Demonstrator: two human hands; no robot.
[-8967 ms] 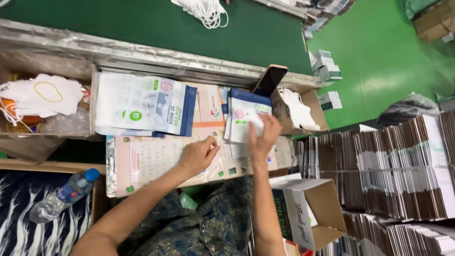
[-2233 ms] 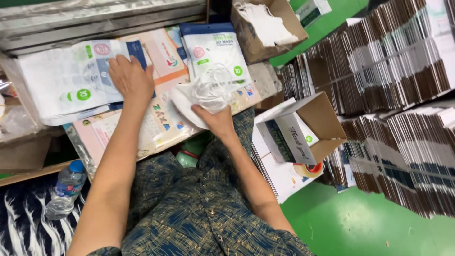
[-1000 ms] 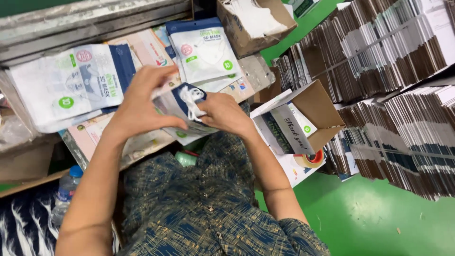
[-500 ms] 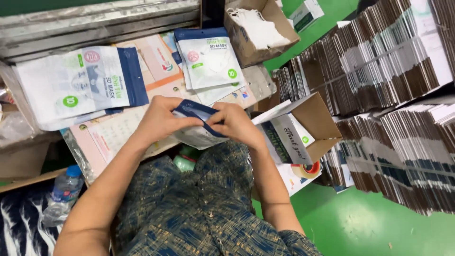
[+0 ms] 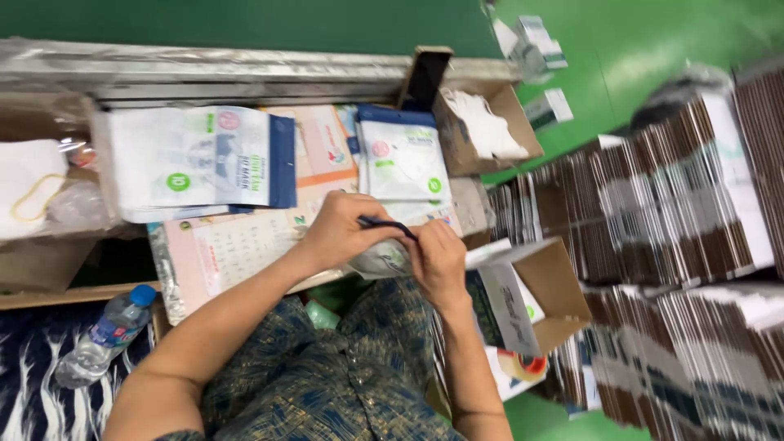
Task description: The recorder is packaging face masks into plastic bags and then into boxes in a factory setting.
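Both hands pinch the top of a white plastic mask pouch with a dark blue top strip [image 5: 385,245], held just above the lap at the bench edge.

The left hand [image 5: 343,233] and right hand [image 5: 437,260] are curled shut on that strip, meeting edge to edge as if pressing it flat. Stacks of flat white-and-blue pouches [image 5: 196,159] lie just behind on the cluttered cardboard bench [image 5: 245,261]; an open cardboard carton [image 5: 523,302] crowds the right elbow, and a clear plastic water bottle with a blue cap [image 5: 106,335] lies well apart on the left.

White-and-blue pouch [image 5: 384,255] pinched between both hands, white-blue pouch stacks [image 5: 196,159] on bench, open cardboard box [image 5: 523,302] right
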